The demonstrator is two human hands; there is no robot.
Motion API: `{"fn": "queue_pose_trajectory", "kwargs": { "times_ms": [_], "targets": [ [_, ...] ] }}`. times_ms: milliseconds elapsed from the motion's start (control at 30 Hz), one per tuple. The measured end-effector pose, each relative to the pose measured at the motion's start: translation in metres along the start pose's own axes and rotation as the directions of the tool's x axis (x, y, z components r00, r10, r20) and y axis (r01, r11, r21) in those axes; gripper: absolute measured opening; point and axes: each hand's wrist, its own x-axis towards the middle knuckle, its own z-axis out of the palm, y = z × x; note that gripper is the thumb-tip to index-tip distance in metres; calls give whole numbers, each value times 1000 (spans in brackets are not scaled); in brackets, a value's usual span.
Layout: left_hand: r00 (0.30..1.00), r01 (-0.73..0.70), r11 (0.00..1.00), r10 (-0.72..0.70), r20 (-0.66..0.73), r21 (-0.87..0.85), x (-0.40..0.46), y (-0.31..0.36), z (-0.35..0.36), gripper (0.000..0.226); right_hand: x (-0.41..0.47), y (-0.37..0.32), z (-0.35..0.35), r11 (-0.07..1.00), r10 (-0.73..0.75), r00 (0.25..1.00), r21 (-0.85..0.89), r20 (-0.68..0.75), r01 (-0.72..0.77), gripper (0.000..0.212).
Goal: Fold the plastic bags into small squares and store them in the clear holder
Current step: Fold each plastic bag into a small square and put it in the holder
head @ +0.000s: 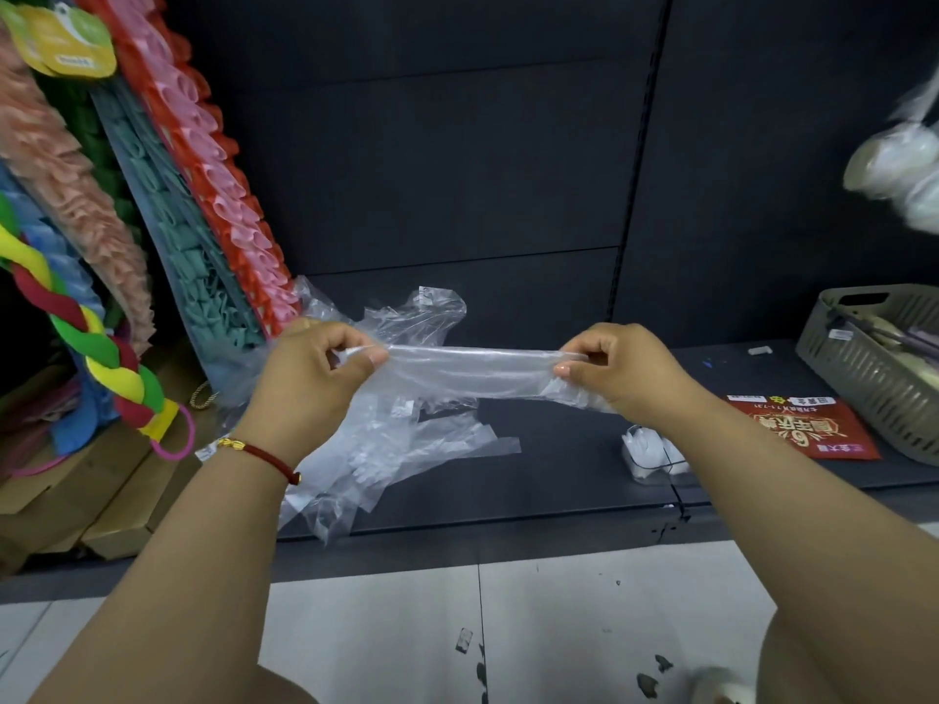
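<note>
Here we take the dark shelf (559, 470) as our landmark, and above its middle we see one clear plastic bag (472, 368) stretched into a long narrow band. The left hand (315, 373) pinches the left end of the band between thumb and curled fingers, and the right hand (615, 368) pinches the right end in the same way, so the bag hangs in the air between them, not touching the shelf. On the left wrist there is a red cord bracelet (264, 457).

Under and behind the held bag, on the left part of the shelf, lies a loose heap of other clear bags (396, 439); some of them spill over the front edge of the shelf. The left forearm covers a part of this heap (so we cannot tell how far it goes to the left). On the right part of the shelf, partly hidden by the right forearm, stands a small clear holder (653, 457) with something white and folded inside. Further right on the shelf lies a red printed packet (808, 424), and at the right end a grey slotted basket (884, 363) with some long objects in it.

At the left end of the shelf lean colourful ruffled garlands (203, 195) and a braided foam strip (101, 348). Below the shelf we see a pale tiled floor (406, 627) with a few dark scraps.
</note>
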Motion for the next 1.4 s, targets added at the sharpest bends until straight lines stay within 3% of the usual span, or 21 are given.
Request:
{"fn": "queue_pose_trajectory", "kwargs": {
  "times_ms": [100, 167, 267, 367, 500, 567, 633, 667, 733, 833, 1000, 1133, 1200, 1267, 1400],
  "targets": [
    [996, 80, 963, -86, -13, -258, 0, 3, 3, 13, 0, 3, 4, 995, 28, 986, -102, 164, -11, 13],
    [995, 88, 938, -99, -14, -336, -1, 5, 7, 18, -2, 7, 10, 992, 86, 945, -117, 316, -51, 12],
    [998, 57, 941, -58, 7, -335, -2, 12, 15, 18, -11, 3, 23, 985, 99, 887, 80, 451, -150, 5],
    [997, 7, 952, 15, 71, -306, -3, 20, 22, 13, -20, -11, 35, 931, 57, 879, 293, 474, -218, 19],
    [998, 23, 923, 2, 65, -383, -3, 27, 31, 9, -24, -22, 44, 927, 47, 911, 321, 411, -192, 12],
    [984, 172, 773, -162, 72, -611, -4, 31, 35, 22, -22, -22, 45, 897, 79, 926, 380, 368, -227, 16],
    [927, 375, 521, -230, 297, -767, -8, 34, 41, 47, -19, -21, 46, 844, 107, 935, 466, 339, -266, 14],
    [894, 446, 489, -216, 392, -749, -11, 35, 45, 53, -18, -21, 46, 820, 118, 937, 501, 328, -278, 11],
    [881, 463, 594, -226, 417, -658, -18, 38, 54, 47, -17, -22, 46, 802, 131, 940, 524, 314, -287, 10],
    [941, 337, 728, -285, 183, -597, -14, 37, 60, 34, -17, -19, 51, 852, 133, 938, 446, 321, -273, 15],
    [942, 292, 733, -333, 50, -614, 1, 21, 47, 36, -24, -10, 64, 972, 171, 885, 74, 433, -224, 22],
    [944, 264, 750, -331, 2, -606, 3, 19, 43, 40, -26, -5, 63, 984, 176, 868, -59, 463, -168, 15],
    [953, 243, 777, -303, -7, -581, 2, 21, 44, 39, -25, -7, 60, 985, 153, 876, -1, 456, -172, 20],
    [967, 229, 795, -254, 36, -561, 1, 22, 47, 44, -24, -13, 58, 959, 123, 902, 184, 415, -215, 21],
    [971, 234, 784, -221, 95, -575, -5, 29, 55, 37, -21, -22, 58, 863, 102, 975, 470, 196, -185, 4]
  ]
}}
